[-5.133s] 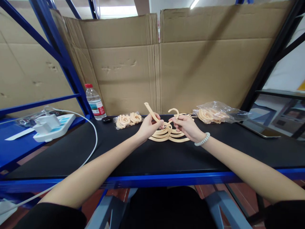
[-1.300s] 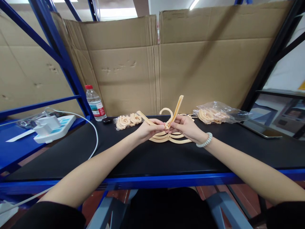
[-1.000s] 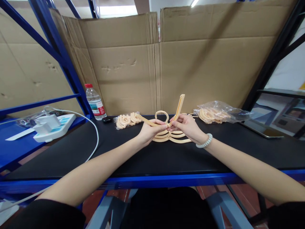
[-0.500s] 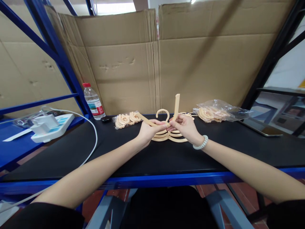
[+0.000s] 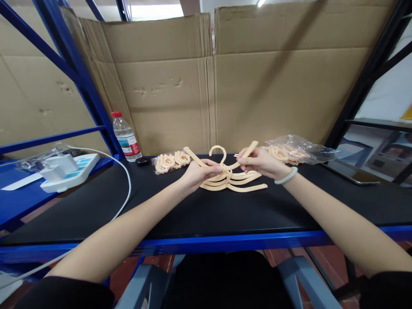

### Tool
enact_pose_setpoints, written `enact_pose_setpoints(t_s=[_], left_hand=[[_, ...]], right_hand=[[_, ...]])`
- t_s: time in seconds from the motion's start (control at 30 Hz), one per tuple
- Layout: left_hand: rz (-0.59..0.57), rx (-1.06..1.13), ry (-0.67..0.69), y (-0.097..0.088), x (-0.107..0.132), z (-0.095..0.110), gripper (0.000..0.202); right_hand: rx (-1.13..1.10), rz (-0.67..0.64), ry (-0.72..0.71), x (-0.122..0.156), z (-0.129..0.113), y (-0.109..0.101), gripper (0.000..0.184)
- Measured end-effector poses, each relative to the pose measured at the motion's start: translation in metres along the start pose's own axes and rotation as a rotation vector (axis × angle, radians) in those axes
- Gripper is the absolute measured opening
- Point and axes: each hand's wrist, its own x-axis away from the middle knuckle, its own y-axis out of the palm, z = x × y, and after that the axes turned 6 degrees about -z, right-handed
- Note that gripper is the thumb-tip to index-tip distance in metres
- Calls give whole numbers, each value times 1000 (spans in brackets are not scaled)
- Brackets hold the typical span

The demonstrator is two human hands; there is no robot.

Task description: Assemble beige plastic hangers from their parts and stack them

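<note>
Head view: left hand [image 5: 198,171], right hand [image 5: 262,162] each pinch the hanger [image 5: 223,165] by an arm above the stack [image 5: 225,182]; likely best spreading both evenly.

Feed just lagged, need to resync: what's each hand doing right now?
Left hand: closed grip on one arm of the beige hanger.
Right hand: closed grip on its other arm.

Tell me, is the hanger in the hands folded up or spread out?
Spread out. The hanger has its arms pointing apart, one in the left hand, one in the right hand, hook upright between them.
</note>
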Motion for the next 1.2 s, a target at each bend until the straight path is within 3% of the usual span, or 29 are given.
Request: enact_pose_setpoints(t_s=[0.2,0.37,0.47,0.6,0.8,0.97,1.1,1.2], left_hand=[[-186,-31,-212,-30,-7,19,13],[-239,-189,-193,-65,-14,35,16],[-314,-384,-211,-74,-14,43,17],[-376,-718,-193,-68,-7,51,20],[-596,-1085,-60,-61,-4,47,11],[-570,-1237,-6,-57,-2,41,6],[-481,-1429,-14,-51,3,40,8],[-478,-1586,-38,-43,8,42,10]], right_hand=[[323,-66,47,7,-13,-45,23],[612,-274,88,11,-21,-52,25],[700,-410,162,11,-18,-50,28],[816,-527,159,8,-10,-43,31],[998,-588,87,9,-10,-30,30],[1114,-573,72,8,-6,-29,26],[1114,-571,110,9,-6,-28,24],[1125,-579,146,10,-7,-26,25]])
